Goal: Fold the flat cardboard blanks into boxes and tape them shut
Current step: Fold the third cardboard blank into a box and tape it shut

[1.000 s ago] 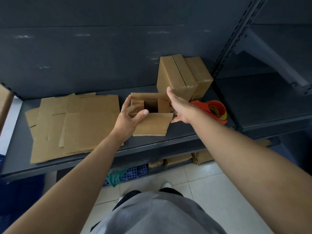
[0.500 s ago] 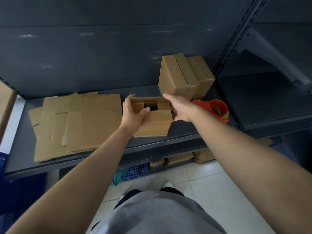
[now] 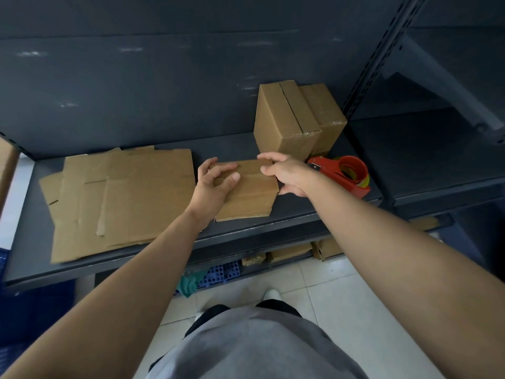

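A small brown cardboard box (image 3: 251,194) stands on the dark shelf (image 3: 300,212), its top flaps folded down and meeting in a seam. My left hand (image 3: 211,184) lies over the box's left end with curled fingers pressing the flaps. My right hand (image 3: 287,173) grips the right end, fingers on the far flap and thumb at the near side. A stack of flat cardboard blanks (image 3: 123,201) lies to the left. Two closed, taped boxes (image 3: 295,121) stand behind. A red tape dispenser (image 3: 347,173) sits just right of my right hand.
The shelf has a dark back wall (image 3: 136,91) and a slotted upright (image 3: 366,77) on the right, with another shelf bay (image 3: 437,149) beyond. Below are more cardboard boxes (image 3: 289,253), a blue crate (image 3: 218,274) and a white tiled floor (image 3: 314,283).
The box's top was open with flaps up; both hands have folded the flaps down so the opening is closed. My right hand dropped from the far flap onto the box's right end.
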The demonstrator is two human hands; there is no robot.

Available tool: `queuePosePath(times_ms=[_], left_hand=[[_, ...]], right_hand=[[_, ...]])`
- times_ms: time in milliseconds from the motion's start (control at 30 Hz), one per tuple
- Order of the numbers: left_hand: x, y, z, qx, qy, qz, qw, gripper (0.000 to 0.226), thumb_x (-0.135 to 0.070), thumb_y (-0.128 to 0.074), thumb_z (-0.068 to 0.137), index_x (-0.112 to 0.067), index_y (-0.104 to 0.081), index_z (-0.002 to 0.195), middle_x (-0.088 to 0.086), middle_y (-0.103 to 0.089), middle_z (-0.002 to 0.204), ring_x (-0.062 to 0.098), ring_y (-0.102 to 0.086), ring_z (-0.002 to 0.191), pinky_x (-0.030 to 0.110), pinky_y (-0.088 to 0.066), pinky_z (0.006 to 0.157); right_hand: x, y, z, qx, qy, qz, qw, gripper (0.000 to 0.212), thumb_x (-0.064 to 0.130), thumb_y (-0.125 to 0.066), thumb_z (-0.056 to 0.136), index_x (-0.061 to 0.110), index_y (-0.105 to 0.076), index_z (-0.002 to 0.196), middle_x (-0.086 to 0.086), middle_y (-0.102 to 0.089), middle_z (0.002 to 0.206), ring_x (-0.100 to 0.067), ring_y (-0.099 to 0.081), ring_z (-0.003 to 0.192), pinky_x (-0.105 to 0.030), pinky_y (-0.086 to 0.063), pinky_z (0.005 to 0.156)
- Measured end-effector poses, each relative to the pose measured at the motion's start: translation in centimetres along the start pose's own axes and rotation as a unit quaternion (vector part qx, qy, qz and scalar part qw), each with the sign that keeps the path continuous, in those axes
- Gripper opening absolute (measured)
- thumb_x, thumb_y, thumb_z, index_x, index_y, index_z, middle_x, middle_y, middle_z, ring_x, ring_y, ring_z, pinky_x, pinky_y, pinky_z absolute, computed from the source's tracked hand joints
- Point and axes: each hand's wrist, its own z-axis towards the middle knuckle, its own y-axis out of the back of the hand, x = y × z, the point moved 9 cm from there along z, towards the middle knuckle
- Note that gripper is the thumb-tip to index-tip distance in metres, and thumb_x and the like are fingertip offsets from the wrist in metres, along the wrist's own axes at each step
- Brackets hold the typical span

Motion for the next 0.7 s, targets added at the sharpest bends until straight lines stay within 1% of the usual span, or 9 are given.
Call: queuePosePath(times_ms=[100,233,300,333,367,467,533,633,700], left_hand=[[0.0,0.2,0.3,-0.018,0.016,0.019,1.0,0.02,-0.026,-0.057,0.094,-0.024,-0.065,0.113,-0.007,-0.03,0.138,0.004,-0.035,0.117,0.011,-0.033,0.086],[-0.4,0.2,1.1,-0.026,0.028,0.073,0.997,0.008,-0.026,-0.061,0.092,-0.029,-0.064,0.098,-0.006,-0.032,0.132,0.011,-0.037,0.12,0.028,-0.03,0.104],[-1.4,0.2,1.7,-0.046,-0.002,0.203,0.978,0.004,-0.028,-0.064,0.089,-0.03,-0.061,0.091,-0.009,-0.036,0.127,0.018,-0.029,0.133,0.048,-0.005,0.117],[-2.2,-0.1,2.0,-0.049,-0.024,0.268,0.962,0.005,-0.028,-0.064,0.089,-0.027,-0.06,0.091,-0.008,-0.038,0.127,0.02,-0.024,0.138,0.049,0.008,0.116],[-2.9,-0.6,2.2,-0.045,-0.045,0.311,0.948,0.008,-0.029,-0.064,0.088,-0.025,-0.059,0.092,-0.007,-0.043,0.126,0.02,-0.025,0.138,0.048,0.013,0.113],[-3.9,-2.3,2.2,-0.012,-0.066,0.318,0.946,0.011,-0.031,-0.061,0.09,-0.023,-0.053,0.09,-0.007,-0.057,0.104,0.015,-0.052,0.11,0.043,0.007,0.117],[-4.0,-2.6,2.2,-0.009,-0.062,0.313,0.948,0.009,-0.029,-0.059,0.092,-0.024,-0.052,0.091,-0.008,-0.059,0.096,0.011,-0.054,0.098,0.04,0.007,0.117],[-4.2,-3.2,2.2,-0.002,-0.06,0.315,0.947,0.004,-0.017,-0.055,0.094,-0.02,-0.054,0.093,-0.002,-0.061,0.097,0.014,-0.055,0.097,0.038,0.006,0.118],[-4.7,-4.1,2.0,0.003,-0.058,0.294,0.954,0.012,-0.005,-0.049,0.094,-0.012,-0.059,0.098,0.005,-0.06,0.112,0.02,-0.053,0.11,0.037,-0.002,0.12]], right_hand=[[0.1,-0.1,0.0,-0.009,-0.002,-0.009,1.0,0.029,0.011,-0.054,0.096,0.033,-0.06,0.115,-0.006,-0.06,0.117,-0.025,-0.058,0.106,-0.051,-0.052,0.09],[0.1,0.0,-0.3,-0.021,0.008,-0.026,0.999,0.025,0.017,-0.053,0.097,0.036,-0.06,0.113,-0.004,-0.06,0.12,-0.022,-0.06,0.103,-0.043,-0.056,0.083],[0.3,0.0,-0.3,-0.021,0.016,-0.034,0.999,0.027,0.017,-0.052,0.098,0.035,-0.059,0.117,-0.003,-0.058,0.123,-0.022,-0.06,0.103,-0.041,-0.056,0.081],[0.4,0.0,-0.4,-0.021,0.021,-0.039,0.999,0.028,0.018,-0.052,0.098,0.034,-0.058,0.12,-0.003,-0.057,0.125,-0.023,-0.06,0.103,-0.04,-0.055,0.08],[0.5,0.0,-0.5,-0.022,0.028,-0.046,0.998,0.03,0.018,-0.052,0.098,0.034,-0.057,0.123,-0.003,-0.056,0.128,-0.023,-0.059,0.105,-0.04,-0.055,0.082],[0.3,0.7,-0.7,-0.028,0.081,-0.059,0.995,0.04,0.023,-0.055,0.097,0.029,-0.05,0.135,-0.006,-0.048,0.141,-0.021,-0.052,0.124,-0.035,-0.046,0.098],[0.2,2.4,-1.2,-0.055,0.126,-0.048,0.989,0.036,0.026,-0.059,0.094,0.021,-0.055,0.13,-0.002,-0.059,0.128,-0.017,-0.053,0.121,-0.029,-0.044,0.097],[0.1,7.1,-2.1,-0.165,0.18,-0.141,0.959,0.015,0.029,-0.06,0.092,0.015,-0.066,0.095,0.003,-0.067,0.088,-0.017,-0.063,0.089,-0.032,-0.05,0.08],[-0.4,10.4,-2.3,-0.25,0.161,-0.254,0.92,0.019,0.027,-0.057,0.093,0.011,-0.066,0.094,-0.007,-0.068,0.095,-0.024,-0.063,0.091,-0.036,-0.05,0.079]])
